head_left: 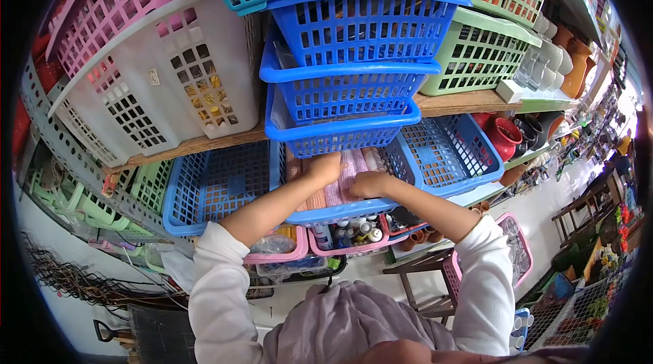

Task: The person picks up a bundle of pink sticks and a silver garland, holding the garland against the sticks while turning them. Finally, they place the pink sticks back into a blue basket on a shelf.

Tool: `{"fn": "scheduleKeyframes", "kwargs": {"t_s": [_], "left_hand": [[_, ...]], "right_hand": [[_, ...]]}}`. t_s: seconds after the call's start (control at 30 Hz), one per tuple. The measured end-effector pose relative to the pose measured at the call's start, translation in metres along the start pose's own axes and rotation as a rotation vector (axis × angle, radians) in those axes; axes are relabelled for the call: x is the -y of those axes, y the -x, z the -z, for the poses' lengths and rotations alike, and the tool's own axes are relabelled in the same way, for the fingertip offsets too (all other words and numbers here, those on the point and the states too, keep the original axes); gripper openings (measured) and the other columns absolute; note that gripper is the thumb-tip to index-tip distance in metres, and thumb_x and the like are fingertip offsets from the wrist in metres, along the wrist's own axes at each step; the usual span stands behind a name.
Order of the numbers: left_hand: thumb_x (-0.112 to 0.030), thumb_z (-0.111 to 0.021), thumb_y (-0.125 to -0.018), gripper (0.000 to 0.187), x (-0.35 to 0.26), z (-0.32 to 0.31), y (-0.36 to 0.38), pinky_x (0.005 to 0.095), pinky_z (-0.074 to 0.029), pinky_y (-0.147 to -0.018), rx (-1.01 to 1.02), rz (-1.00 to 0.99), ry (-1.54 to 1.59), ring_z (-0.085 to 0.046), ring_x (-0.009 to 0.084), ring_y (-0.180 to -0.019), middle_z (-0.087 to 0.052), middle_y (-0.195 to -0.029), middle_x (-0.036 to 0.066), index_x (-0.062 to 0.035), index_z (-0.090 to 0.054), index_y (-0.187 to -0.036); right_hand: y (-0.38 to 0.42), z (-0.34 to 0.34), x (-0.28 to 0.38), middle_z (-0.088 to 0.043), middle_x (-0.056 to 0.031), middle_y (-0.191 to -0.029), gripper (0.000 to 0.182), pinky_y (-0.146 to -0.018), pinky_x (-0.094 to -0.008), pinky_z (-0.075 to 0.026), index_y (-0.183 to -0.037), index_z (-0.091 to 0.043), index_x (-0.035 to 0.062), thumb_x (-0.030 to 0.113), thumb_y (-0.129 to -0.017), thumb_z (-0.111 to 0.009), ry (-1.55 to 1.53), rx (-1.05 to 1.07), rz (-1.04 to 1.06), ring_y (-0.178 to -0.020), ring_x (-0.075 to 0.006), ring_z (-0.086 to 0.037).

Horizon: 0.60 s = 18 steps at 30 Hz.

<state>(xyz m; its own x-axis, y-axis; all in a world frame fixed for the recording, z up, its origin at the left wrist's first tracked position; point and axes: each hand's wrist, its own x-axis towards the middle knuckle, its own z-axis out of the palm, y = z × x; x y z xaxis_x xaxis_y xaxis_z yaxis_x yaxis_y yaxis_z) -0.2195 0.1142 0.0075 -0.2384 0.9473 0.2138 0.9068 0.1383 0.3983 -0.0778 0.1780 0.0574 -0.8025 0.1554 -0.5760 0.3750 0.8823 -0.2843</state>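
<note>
A light blue basket (326,213) on the shelf holds pinkish, striped bundles (335,194) laid side by side. My left hand (324,168) reaches in over the bundles, just under the lowest dark blue basket (343,138); its fingers are hidden. To its right, my right hand (368,185) rests at the bundles with its fingers curled down against them. What these fingers hold, if anything, is too small to make out.
Light blue baskets (443,153) flank the middle one. Above stand a white basket (156,72), stacked dark blue baskets and green baskets (483,55) on a wooden shelf (462,100). Pink baskets (350,250) with bottles sit below. Red pots (504,136) are at the right.
</note>
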Motion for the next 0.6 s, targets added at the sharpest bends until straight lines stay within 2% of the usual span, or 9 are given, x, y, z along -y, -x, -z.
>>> {"fn": "scheduleKeyframes", "kwargs": {"t_s": [0.07,0.2,0.37,0.4,0.43,0.5,0.53,0.57,0.6], "left_hand": [[-0.029,-0.065,-0.081,0.036,-0.002,0.004,0.002,0.0457,-0.045,-0.082,-0.011,0.002,0.008,-0.058,0.0408,-0.093,-0.061,-0.094,0.028,0.0068,-0.061,-0.085],[-0.025,-0.061,-0.083,0.029,-0.004,0.013,0.008,0.0464,-0.045,-0.081,0.138,-0.027,-0.016,-0.057,0.0398,-0.093,-0.06,-0.095,0.025,0.0036,-0.058,-0.087],[-0.022,-0.056,-0.086,0.024,-0.029,0.037,0.024,0.0463,-0.046,-0.079,0.236,-0.09,-0.111,-0.058,0.0389,-0.09,-0.059,-0.095,0.023,0.0017,-0.057,-0.092],[-0.021,-0.055,-0.087,0.023,-0.039,0.044,0.032,0.0462,-0.046,-0.079,0.191,-0.063,-0.104,-0.057,0.0385,-0.091,-0.059,-0.097,0.022,0.0009,-0.057,-0.092],[-0.02,-0.054,-0.088,0.021,-0.049,0.05,0.042,0.0462,-0.046,-0.079,0.148,-0.037,-0.095,-0.057,0.0381,-0.092,-0.059,-0.099,0.021,0.0002,-0.056,-0.093],[-0.02,-0.054,-0.088,0.022,-0.069,0.06,0.06,0.0455,-0.045,-0.08,0.049,-0.065,-0.15,-0.056,0.0363,-0.096,-0.059,-0.102,0.019,-0.0006,-0.057,-0.096],[-0.02,-0.053,-0.088,0.023,-0.078,0.063,0.07,0.0449,-0.045,-0.082,-0.051,-0.087,-0.204,-0.055,0.0346,-0.1,-0.058,-0.105,0.016,-0.0015,-0.057,-0.1],[-0.02,-0.053,-0.088,0.023,-0.086,0.064,0.078,0.0449,-0.045,-0.082,-0.048,-0.101,-0.201,-0.055,0.0346,-0.1,-0.058,-0.105,0.016,-0.0015,-0.057,-0.1],[-0.02,-0.054,-0.087,0.025,-0.094,0.064,0.086,0.0447,-0.043,-0.086,-0.163,-0.153,-0.214,-0.053,0.0331,-0.105,-0.057,-0.108,0.015,-0.0023,-0.057,-0.105]], "right_hand": [[0.025,0.007,0.022,-0.061,-0.0144,-0.118,0.054,-0.088,-0.0454,-0.045,-0.115,-0.063,0.0089,0.051,-0.087,-0.043,0.119,-0.14,-0.191,-0.108,-0.0324,-0.059],[0.026,0.007,0.02,-0.061,-0.0119,-0.119,0.06,-0.092,-0.0445,-0.044,-0.116,-0.063,0.0106,0.058,-0.085,-0.044,0.151,-0.159,-0.259,-0.111,-0.0291,-0.058],[0.026,-0.003,0.007,-0.067,-0.0098,-0.106,0.061,-0.081,-0.0408,-0.051,-0.11,-0.067,0.0126,0.063,-0.084,-0.043,0.18,-0.373,-0.25,-0.098,-0.0281,-0.064],[0.029,-0.005,0.008,-0.068,-0.0121,-0.098,0.057,-0.074,-0.0388,-0.053,-0.098,-0.07,0.0091,0.059,-0.085,-0.045,0.144,-0.447,-0.285,-0.091,-0.0282,-0.066],[0.033,-0.009,0.01,-0.068,-0.0121,-0.098,0.057,-0.074,-0.0388,-0.053,-0.098,-0.07,0.0091,0.059,-0.085,-0.045,0.141,-0.452,-0.292,-0.091,-0.0282,-0.066],[0.048,-0.016,0.017,-0.068,-0.0157,-0.094,0.053,-0.071,-0.0388,-0.053,-0.092,-0.07,0.0054,0.054,-0.087,-0.047,0.069,-0.706,-0.293,-0.087,-0.0291,-0.067],[0.059,-0.018,0.025,-0.067,-0.0161,-0.089,0.04,-0.072,-0.0437,-0.051,-0.087,-0.065,0.0032,0.042,-0.083,-0.055,-0.004,-0.765,-0.286,-0.085,-0.0317,-0.065],[0.063,-0.025,0.027,-0.067,-0.0161,-0.089,0.04,-0.072,-0.0437,-0.051,-0.087,-0.065,0.0032,0.042,-0.083,-0.055,-0.007,-0.77,-0.299,-0.085,-0.0317,-0.065],[0.068,-0.034,0.03,-0.065,-0.015,-0.095,0.036,-0.077,-0.0459,-0.049,-0.091,-0.064,0.0039,0.037,-0.081,-0.057,0.028,-0.94,-0.221,-0.092,-0.0304,-0.063]]}}
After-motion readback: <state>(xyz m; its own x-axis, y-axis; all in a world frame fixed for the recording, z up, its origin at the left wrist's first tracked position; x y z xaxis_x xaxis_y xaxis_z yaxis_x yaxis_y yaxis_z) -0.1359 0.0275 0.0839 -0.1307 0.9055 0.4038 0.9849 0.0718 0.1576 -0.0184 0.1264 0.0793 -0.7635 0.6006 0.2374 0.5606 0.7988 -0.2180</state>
